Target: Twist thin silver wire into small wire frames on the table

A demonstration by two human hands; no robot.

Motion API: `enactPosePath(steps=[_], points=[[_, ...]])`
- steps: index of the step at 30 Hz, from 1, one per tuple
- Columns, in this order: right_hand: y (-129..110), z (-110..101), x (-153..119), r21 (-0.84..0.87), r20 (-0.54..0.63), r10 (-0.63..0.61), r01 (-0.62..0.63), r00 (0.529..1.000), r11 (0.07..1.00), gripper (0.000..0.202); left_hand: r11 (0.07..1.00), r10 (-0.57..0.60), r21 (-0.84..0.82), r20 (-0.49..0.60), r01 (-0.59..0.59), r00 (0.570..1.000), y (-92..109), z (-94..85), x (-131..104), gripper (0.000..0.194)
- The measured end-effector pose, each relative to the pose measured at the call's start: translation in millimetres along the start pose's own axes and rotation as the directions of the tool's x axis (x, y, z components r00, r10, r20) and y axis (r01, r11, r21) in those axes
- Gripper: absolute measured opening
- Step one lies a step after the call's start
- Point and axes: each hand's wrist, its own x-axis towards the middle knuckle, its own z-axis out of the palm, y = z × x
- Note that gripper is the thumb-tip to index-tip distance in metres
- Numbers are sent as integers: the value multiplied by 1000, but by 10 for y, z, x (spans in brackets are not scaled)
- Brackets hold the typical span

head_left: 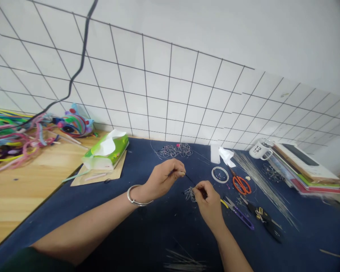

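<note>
The left hand (162,179) pinches a thin black strand (190,179); the right hand (211,204) pinches its other end beside a looped silver-wire cluster (190,194); apparent step, tensioning; further pulling calls for steady fingertips.

Left hand (164,178), silver bangle (136,196) at the wrist: pinches one end of a dark cord (190,179). Right hand (208,201): holds a small tangle of silver wire (190,194) where the cord meets it. Right of the hands, on the blue-covered surface (107,215): orange-handled scissors (240,184), purple-handled snips (240,215), black-handled pliers (263,217), white mug (260,149).
</note>
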Motion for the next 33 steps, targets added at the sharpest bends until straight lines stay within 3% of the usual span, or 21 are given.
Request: enactPosePath(steps=[2, 5, 9, 14, 19, 27, 33], points=[[4, 14, -19, -14, -16, -47, 47, 999, 999, 7, 990, -73, -119, 8, 73, 997, 56, -3, -8, 9], [31, 59, -45, -19, -36, -120, 119, 992, 993, 8, 924, -211, -283, 179, 256, 961, 66, 119, -59, 12], [43, 127, -73, 14, -23, -160, 160, 987, 987, 6, 893, -251, -295, 302, 340, 920, -15, 291, -111, 10], [-15, 145, -98, 30, -88, -170, 173, 982, 984, 13, 942, -192, -222, 261, 252, 946, -60, 282, -89, 8], [-35, 140, -111, 63, -129, -188, 197, 974, 978, 4, 963, -127, -201, 257, 182, 958, -49, 264, -68, 10], [-57, 91, -99, 204, -98, -8, 28, 995, 979, 7, 946, -189, -200, 293, 254, 937, 7, 276, -101, 15], [-61, 76, -82, 290, -144, 69, -24, 987, 957, 10, 994, -14, 104, 311, -20, 950, -4, 297, -134, 9]])
